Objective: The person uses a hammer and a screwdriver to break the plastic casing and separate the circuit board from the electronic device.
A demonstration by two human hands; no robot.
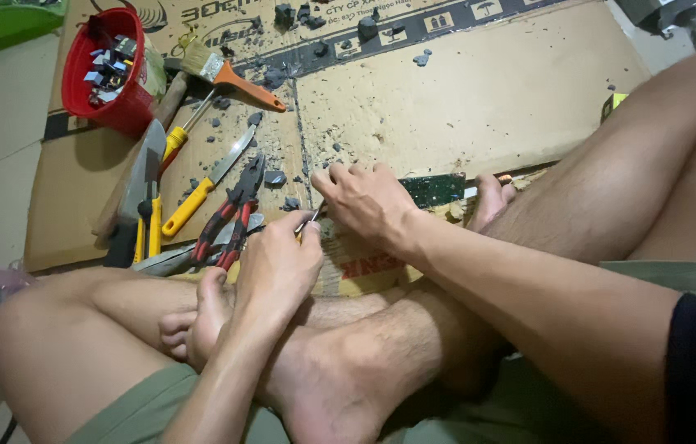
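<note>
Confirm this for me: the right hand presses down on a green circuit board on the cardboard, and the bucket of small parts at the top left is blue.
Not quite: the bucket is red, not blue, as the head view shows. The rest holds: the right hand presses on the green circuit board lying on the cardboard.

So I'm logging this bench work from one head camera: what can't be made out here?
- Thin metal tool: its end is hidden inside the left hand.
- Green circuit board: near end covered by the right hand.
- Red tub: small parts inside too small to identify.
- Green object at the top left: cut off by the frame edge.
</note>
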